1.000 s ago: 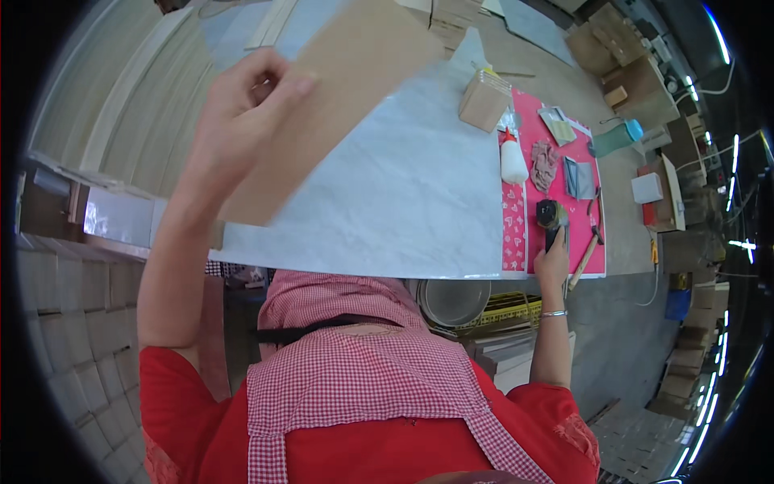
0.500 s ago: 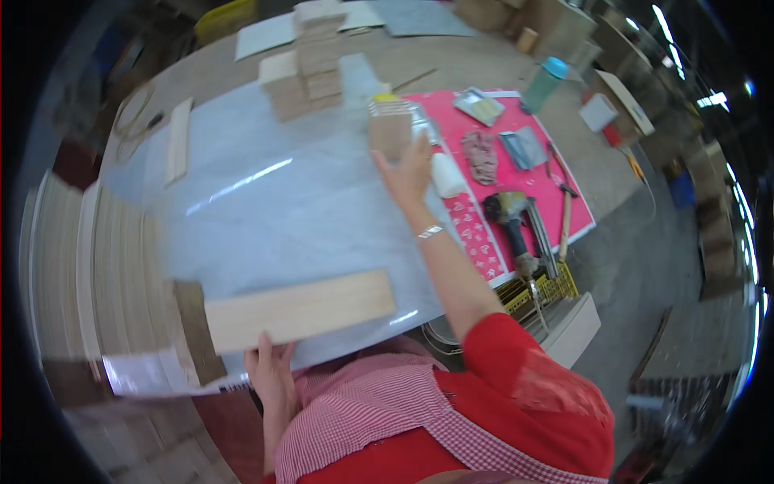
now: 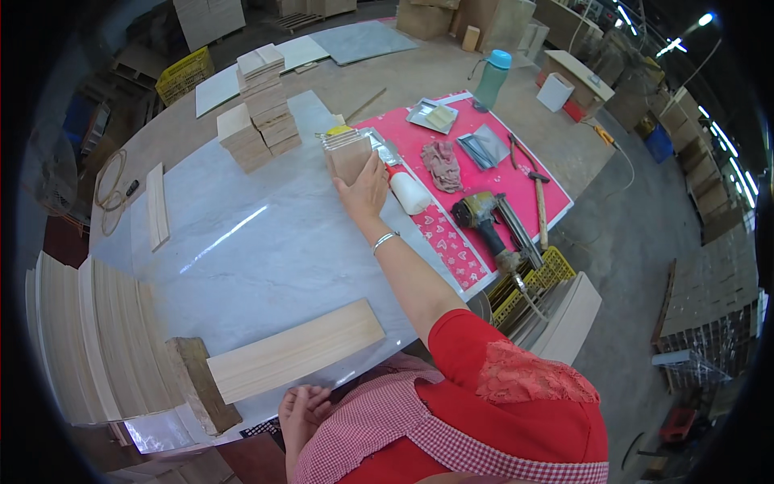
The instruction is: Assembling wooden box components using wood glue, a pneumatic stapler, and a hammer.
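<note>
head, right hand [image 3: 368,192] part-open, perhaps touching boards [image 3: 347,158]

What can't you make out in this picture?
Head view: whether the right hand grips the small board stack; its own fingers cover the contact.
Head view: the inside of the left hand; its curled fingers hide it.
Head view: much of the yellow crate; the tabletop hides it.

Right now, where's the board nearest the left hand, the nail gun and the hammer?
Board [image 3: 296,350]: head view, middle of its top face.
Nail gun [image 3: 490,235]: head view, its grip.
Hammer [image 3: 541,213]: head view, wooden handle.
</note>
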Demonstrator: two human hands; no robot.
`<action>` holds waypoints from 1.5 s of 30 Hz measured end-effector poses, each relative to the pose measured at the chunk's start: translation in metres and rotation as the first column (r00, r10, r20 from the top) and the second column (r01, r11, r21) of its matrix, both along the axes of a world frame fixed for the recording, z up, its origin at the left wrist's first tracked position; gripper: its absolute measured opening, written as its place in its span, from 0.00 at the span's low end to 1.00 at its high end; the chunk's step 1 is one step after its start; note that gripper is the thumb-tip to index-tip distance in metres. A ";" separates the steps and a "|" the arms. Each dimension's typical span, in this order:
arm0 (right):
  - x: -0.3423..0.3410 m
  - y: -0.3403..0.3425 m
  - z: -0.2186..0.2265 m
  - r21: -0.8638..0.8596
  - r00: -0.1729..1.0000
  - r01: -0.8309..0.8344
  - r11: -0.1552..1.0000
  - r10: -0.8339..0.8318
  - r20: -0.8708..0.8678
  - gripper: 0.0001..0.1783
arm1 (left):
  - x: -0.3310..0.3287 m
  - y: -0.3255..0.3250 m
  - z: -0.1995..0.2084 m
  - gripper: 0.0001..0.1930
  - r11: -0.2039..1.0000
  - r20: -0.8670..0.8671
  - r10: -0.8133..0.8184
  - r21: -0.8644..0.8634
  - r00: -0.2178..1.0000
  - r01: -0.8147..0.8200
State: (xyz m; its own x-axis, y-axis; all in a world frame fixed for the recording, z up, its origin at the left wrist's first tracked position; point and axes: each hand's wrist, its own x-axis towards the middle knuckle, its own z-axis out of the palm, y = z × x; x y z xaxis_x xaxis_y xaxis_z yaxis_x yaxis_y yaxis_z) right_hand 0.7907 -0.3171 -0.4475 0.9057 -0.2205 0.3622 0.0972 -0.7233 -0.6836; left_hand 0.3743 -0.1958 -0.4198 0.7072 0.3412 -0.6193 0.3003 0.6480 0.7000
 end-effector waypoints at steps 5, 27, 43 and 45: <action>-0.023 -0.023 0.017 0.200 0.974 -0.199 0.959 0.170 0.152 0.57 | 0.016 -0.012 0.021 0.13 0.849 0.013 -0.471 0.278 0.882 0.449; -0.199 -0.156 0.007 0.604 0.448 -0.660 0.447 0.879 -0.162 0.54 | 0.166 -0.056 -0.006 0.46 -0.535 -0.619 -0.532 0.774 0.577 0.338; -0.195 -0.108 -0.012 0.627 0.292 -0.741 0.241 0.956 -0.023 0.51 | 0.154 -0.041 0.067 0.43 -0.333 -0.348 -0.677 0.930 0.648 0.152; -0.195 -0.109 -0.014 0.614 0.292 -0.752 0.239 0.956 -0.015 0.51 | 0.155 -0.042 0.065 0.43 -0.339 -0.344 -0.658 0.930 0.670 0.144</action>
